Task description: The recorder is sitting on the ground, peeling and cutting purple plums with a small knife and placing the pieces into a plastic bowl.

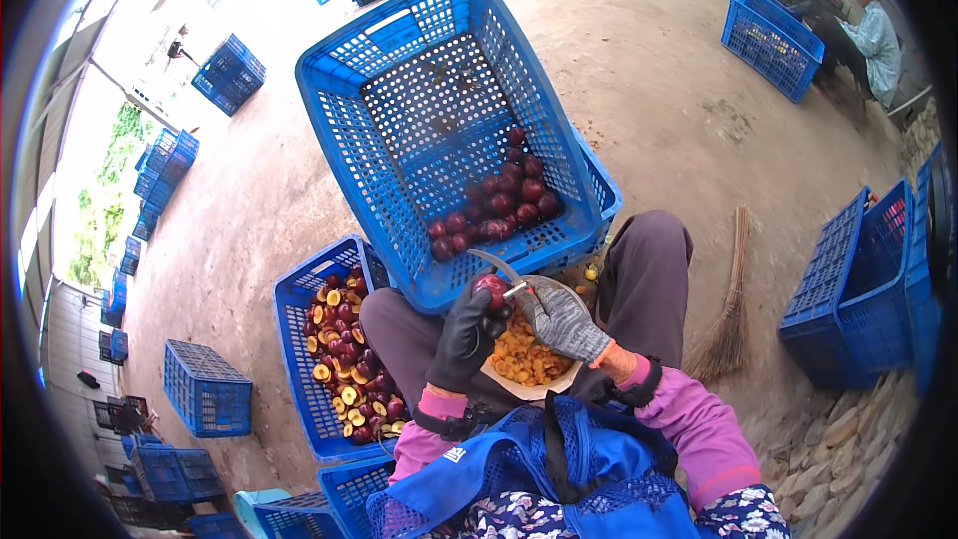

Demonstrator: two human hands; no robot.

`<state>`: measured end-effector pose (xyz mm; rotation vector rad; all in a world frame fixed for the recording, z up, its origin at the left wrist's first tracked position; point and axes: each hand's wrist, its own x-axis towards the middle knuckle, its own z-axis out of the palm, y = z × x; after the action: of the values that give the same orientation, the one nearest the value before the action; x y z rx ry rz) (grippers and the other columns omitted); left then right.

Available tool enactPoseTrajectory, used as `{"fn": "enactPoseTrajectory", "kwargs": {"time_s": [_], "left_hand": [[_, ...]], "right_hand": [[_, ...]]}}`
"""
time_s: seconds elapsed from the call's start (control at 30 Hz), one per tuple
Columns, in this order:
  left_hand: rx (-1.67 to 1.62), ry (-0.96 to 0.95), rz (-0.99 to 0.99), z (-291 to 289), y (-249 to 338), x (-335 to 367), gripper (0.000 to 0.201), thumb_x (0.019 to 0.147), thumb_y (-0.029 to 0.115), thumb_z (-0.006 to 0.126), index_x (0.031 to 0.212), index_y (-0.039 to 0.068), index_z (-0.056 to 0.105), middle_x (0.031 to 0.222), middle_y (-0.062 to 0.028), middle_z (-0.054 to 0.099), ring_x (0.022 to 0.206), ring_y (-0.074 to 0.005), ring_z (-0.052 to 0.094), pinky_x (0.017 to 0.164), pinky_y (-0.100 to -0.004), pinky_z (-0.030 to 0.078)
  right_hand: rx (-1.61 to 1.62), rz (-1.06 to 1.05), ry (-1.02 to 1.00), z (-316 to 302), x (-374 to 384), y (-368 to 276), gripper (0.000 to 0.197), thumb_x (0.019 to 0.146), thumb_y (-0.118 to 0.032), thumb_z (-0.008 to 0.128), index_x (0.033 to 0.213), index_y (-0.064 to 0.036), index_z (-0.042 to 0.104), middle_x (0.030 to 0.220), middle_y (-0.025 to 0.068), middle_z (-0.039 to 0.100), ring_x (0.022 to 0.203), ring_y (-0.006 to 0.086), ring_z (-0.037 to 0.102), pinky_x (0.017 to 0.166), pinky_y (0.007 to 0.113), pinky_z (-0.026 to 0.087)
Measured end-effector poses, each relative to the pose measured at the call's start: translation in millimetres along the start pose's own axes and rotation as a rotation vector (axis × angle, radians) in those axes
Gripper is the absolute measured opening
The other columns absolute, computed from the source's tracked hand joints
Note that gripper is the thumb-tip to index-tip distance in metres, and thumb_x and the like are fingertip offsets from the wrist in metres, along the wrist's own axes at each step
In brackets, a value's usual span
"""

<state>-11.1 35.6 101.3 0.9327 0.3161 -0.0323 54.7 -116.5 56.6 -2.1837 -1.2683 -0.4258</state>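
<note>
Dark red fruit (490, 289), one round piece, is between the two knees (654, 250), held up in the left hand (465, 331). Largest near it is the big blue crate (344, 175), which appears tilted on a lower crate (606, 196); whole fruits (504, 198) gather in its near end, so they look convenient to reach. Smaller is the side crate (286, 359) beside the left leg, with cut halves (349, 394) in it. Smaller again is the bowl (527, 394) with orange pieces (524, 354), just under the hands; I think it is wise to work over it, so that anything loose is caught. The left hand, black-gloved, is gripping the fruit; its fingertips should remain behind the cutting line, and the hold should be firm without squeezing. The right hand (564, 317), grey-gloved, seems closed on the handle of the curved knife (497, 261), though this handle is mostly hidden. The blade arches close by the fruit; I cannot tell if it already enters the skin. In my judgement, short and controlled strokes, with the fruit turned slowly, are safest.
</note>
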Motion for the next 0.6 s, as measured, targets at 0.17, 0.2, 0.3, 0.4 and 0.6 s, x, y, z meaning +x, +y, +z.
{"fn": "enactPoseTrajectory", "kwargs": {"time_s": [0.17,0.2,0.3,0.4,0.6], "left_hand": [[-0.215,0.138,-0.067,3,0,-10,0.039,0.088,0.04,0.046,0.108,0.007,0.05,0.081,-0.0071,0.056,0.057,-0.0085,0.047,0.048,-0.0201,0.038],[-0.258,0.149,-0.067,1,-4,-10,0.039,0.088,0.041,0.046,0.107,0.007,0.051,0.082,-0.0072,0.057,0.057,-0.0088,0.047,0.049,-0.0204,0.039],[-0.295,0.205,-0.018,-1,-16,-11,0.044,0.087,0.047,0.045,0.105,0.006,0.052,0.082,-0.0067,0.057,0.057,-0.0103,0.049,0.049,-0.0213,0.039],[-0.308,0.151,-0.016,-21,-27,-8,0.049,0.086,0.052,0.044,0.103,0.006,0.053,0.082,-0.006,0.057,0.062,-0.0126,0.052,0.051,-0.0233,0.042],[-0.137,0.292,0.019,6,-32,-7,0.053,0.087,0.058,0.035,0.097,0.009,0.054,0.074,0.0009,0.053,0.063,-0.0073,0.049,0.053,-0.0178,0.037]], "right_hand": [[0.509,0.435,-0.161,-21,5,-17,0.033,0.077,-0.01,0.055,0.108,0.0003,0.055,0.101,0.0188,0.058,0.092,0.0311,0.057,0.081,0.039,0.047],[0.491,0.437,-0.175,-18,1,-17,0.034,0.077,-0.011,0.055,0.109,0.0004,0.055,0.102,0.0194,0.058,0.092,0.0314,0.057,0.081,0.038,0.047],[-0.118,-0.036,-0.003,13,-23,-11,0.037,0.076,-0.011,0.057,0.111,0.0006,0.054,0.104,0.0214,0.057,0.088,0.0314,0.059,0.075,0.038,0.049],[-0.013,0.005,-0.008,12,-20,-21,0.036,0.075,-0.01,0.059,0.11,0.001,0.055,0.103,0.0243,0.056,0.083,0.0316,0.06,0.07,0.038,0.05],[0.284,0.196,-0.106,-4,-13,-37,0.03,0.076,-0.009,0.059,0.104,0.0024,0.059,0.1,0.0269,0.055,0.078,0.0329,0.059,0.067,0.037,0.05]]}}
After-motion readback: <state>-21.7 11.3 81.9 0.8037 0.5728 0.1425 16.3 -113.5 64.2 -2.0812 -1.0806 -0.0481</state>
